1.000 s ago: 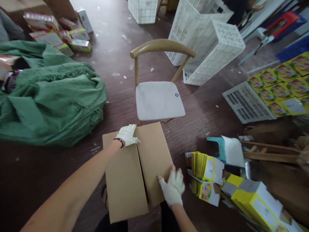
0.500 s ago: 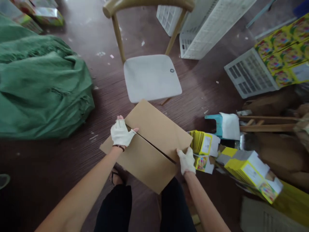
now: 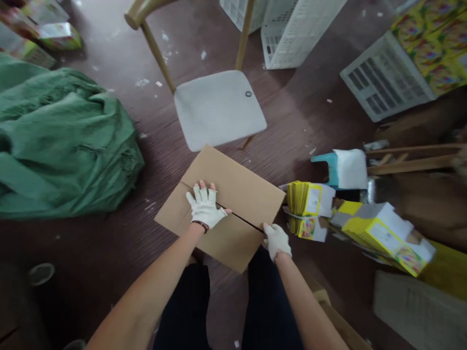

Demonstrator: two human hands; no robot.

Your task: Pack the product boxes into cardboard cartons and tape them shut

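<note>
On the carton (image 3: 241, 180), the left hand (image 3: 205, 209) lies spread; whether the right hand (image 3: 277, 241) (partly hidden) grips is unclear.

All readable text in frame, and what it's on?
None legible.
Yellow carton stacks: print too small, blurred.
Yellow boxes upper right: blurred.
Pale panel lower right: faint marks, unreadable.
Chair seat: dark ring mark, no readable word.
Cardboard box: no print visible.

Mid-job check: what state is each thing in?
Cardboard box, top folded over, narrow gap along the middle
Left hand, spread open on the box
Right hand, at the box's edge, grip unclear
Chair, upright
Green fabric, heaped, creased
Yellow-edged cartons, flat, strapped
Yellow boxes, stacked
</note>
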